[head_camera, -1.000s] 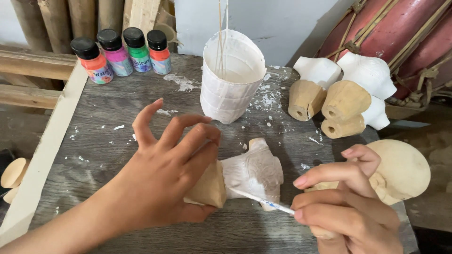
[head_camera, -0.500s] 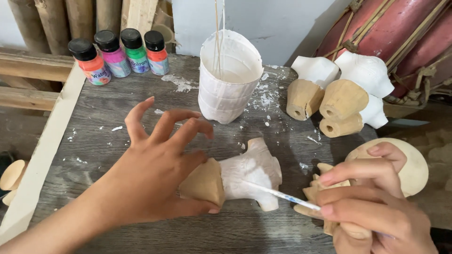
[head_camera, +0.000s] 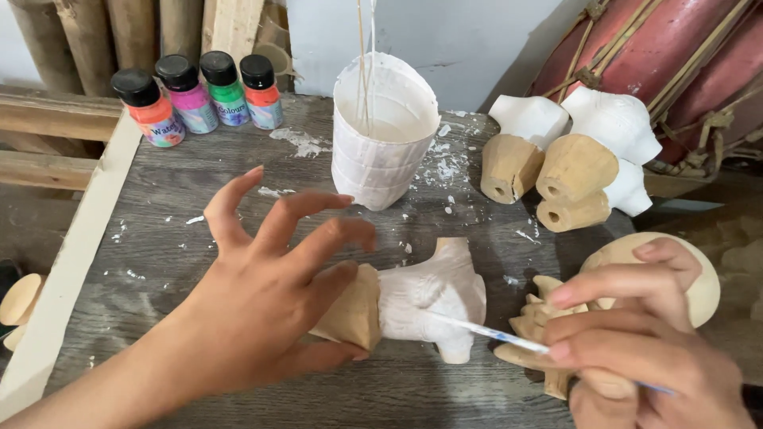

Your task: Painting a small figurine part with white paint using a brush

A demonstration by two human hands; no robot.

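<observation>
Paint bottles: four small ones [head_camera: 199,99] with black caps at 10 o'clock on the tabletop [head_camera: 199,206], in a row, orange, pink, green and orange-red.
Left hand: the left hand [head_camera: 270,310] lies at 7 o'clock, thumb and lowest finger closed on the bare wooden end of the carved figure [head_camera: 413,302]; the other fingers are spread and lifted.
Carved figure: one, lying on its side at the centre, its right part coated white.
Paint cup: one white cup [head_camera: 381,131] at 12 o'clock, thin sticks standing in it, white splashes around it.
Brush: one thin brush [head_camera: 485,332], its tip touching the white part of the figure; its rear end is hidden by the fingers.
Finished pieces: three, it seems, half-white wooden pieces [head_camera: 572,159] at 2 o'clock, bunched so the count is unsure.
Right hand: the right hand [head_camera: 636,349] at 5 o'clock pinches the brush; partly cut off by the lower edge.
Unpainted wood: a carved piece [head_camera: 536,322] and a rounded disc [head_camera: 699,278] beneath the right hand, mostly covered.
</observation>
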